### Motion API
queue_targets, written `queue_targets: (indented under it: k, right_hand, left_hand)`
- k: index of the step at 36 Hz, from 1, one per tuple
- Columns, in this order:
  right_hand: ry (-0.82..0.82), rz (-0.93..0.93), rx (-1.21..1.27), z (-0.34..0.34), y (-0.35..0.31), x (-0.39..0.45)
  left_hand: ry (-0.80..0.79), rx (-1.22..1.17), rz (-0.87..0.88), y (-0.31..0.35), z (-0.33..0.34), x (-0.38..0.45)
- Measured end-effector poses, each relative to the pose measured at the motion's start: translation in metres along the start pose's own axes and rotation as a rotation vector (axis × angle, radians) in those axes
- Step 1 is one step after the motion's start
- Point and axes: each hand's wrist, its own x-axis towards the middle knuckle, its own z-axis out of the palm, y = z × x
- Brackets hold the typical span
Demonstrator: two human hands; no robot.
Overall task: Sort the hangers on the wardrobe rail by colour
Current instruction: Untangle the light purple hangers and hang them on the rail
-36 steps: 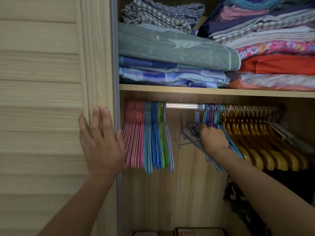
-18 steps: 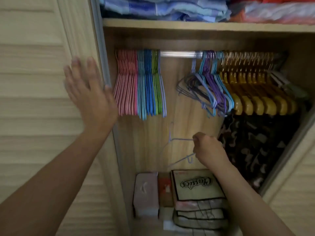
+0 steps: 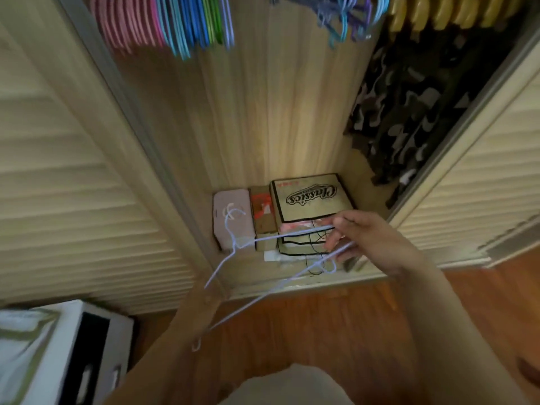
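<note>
The pink hangers (image 3: 125,21), blue hangers (image 3: 187,24) and wooden hangers (image 3: 444,13) are cut off by the top edge, the rail being out of view. The left hand cannot be made out. The lilac hanger (image 3: 263,276) is blurred.

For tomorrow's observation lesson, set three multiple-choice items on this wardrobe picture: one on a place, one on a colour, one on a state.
1. Where is the "Classics" box?
A. on the wardrobe floor
B. on the rail
C. on the room's wooden floor

2. What colour is the hanger in the right hand?
A. pink
B. pale lilac
C. yellow

3. What is the right hand doing?
A. lying flat on the door
B. hanging idle
C. gripping the hanger

Answers:
1 A, it lies at the bottom of the wardrobe beside a pink box.
2 B, its thin wire is pale lilac, unlike the pink hangers above.
3 C, the fingers curl round its wires.
</note>
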Motion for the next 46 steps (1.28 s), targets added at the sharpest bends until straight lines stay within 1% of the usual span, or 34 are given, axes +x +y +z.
queue_targets:
  k: [1,5,6,8,9,10,11,12,14,17,20,22,25,27,30,32,39,42,44,46]
  right_hand:
    - [0.004,-0.001,0.022,-0.006,0.002,0.000]
    - [0.079,0.047,0.037,-0.021,0.021,0.005]
    - [0.135,0.083,0.038,-0.020,0.027,0.008]
    - [0.319,0.166,0.014,-0.018,0.044,0.019]
    - [0.423,0.192,-0.099,-0.018,0.053,0.025]
    - [0.508,0.204,-0.271,-0.019,0.063,0.030]
    - [0.550,0.207,-0.415,-0.018,0.070,0.031]
    - [0.556,0.207,-0.476,-0.017,0.075,0.031]
    - [0.465,0.193,-0.452,-0.009,0.073,0.027]
    - [0.217,0.195,-0.240,0.010,0.066,0.019]
    - [0.016,0.249,-0.196,0.027,0.063,0.013]
    - [-0.076,0.236,-0.161,0.038,0.057,0.007]
    - [-0.214,0.150,-0.118,0.057,0.041,-0.005]
    - [-0.266,0.113,-0.113,0.068,0.033,-0.011]
    - [-0.344,0.108,-0.066,0.084,0.022,-0.017]
    - [-0.371,0.114,-0.047,0.092,0.018,-0.019]
    - [-0.387,0.216,-0.094,0.093,0.004,-0.023]
    - [-0.386,0.187,-0.161,0.092,0.001,-0.023]
    - [-0.337,0.119,-0.275,0.093,0.001,-0.021]
    - [-0.231,0.087,-0.320,0.097,0.002,-0.016]
  left_hand:
    - [-0.032,0.002,-0.035,-0.014,-0.002,0.003]
    - [-0.165,-0.150,-0.191,-0.009,-0.018,-0.014]
    - [-0.215,-0.171,-0.242,0.000,-0.019,-0.019]
    - [-0.312,-0.156,-0.287,0.006,-0.017,-0.024]
    - [-0.354,-0.163,-0.301,0.010,-0.015,-0.025]
    - [-0.400,-0.183,-0.304,0.016,-0.018,-0.028]
    - [-0.426,-0.211,-0.306,0.021,-0.017,-0.028]
    - [-0.434,-0.236,-0.300,0.026,-0.016,-0.028]
    - [-0.410,-0.356,-0.303,0.035,-0.013,-0.027]
    - [-0.401,-0.602,-0.383,0.057,-0.008,-0.026]
    - [-0.378,-0.770,-0.447,0.073,-0.007,-0.025]
    - [-0.386,-0.799,-0.448,0.082,-0.005,-0.029]
    - [-0.410,-0.841,-0.429,0.090,0.002,-0.031]
    - [-0.408,-0.882,-0.407,0.095,0.008,-0.031]
    - [-0.470,-0.904,-0.347,0.102,0.015,-0.032]
    - [-0.507,-0.918,-0.327,0.110,0.018,-0.036]
    - [-0.530,-0.993,-0.261,0.131,0.024,-0.052]
    - [-0.511,-0.976,-0.202,0.139,0.027,-0.055]
    - [-0.514,-0.907,-0.171,0.145,0.030,-0.053]
    - [-0.501,-0.799,-0.149,0.157,0.032,-0.051]
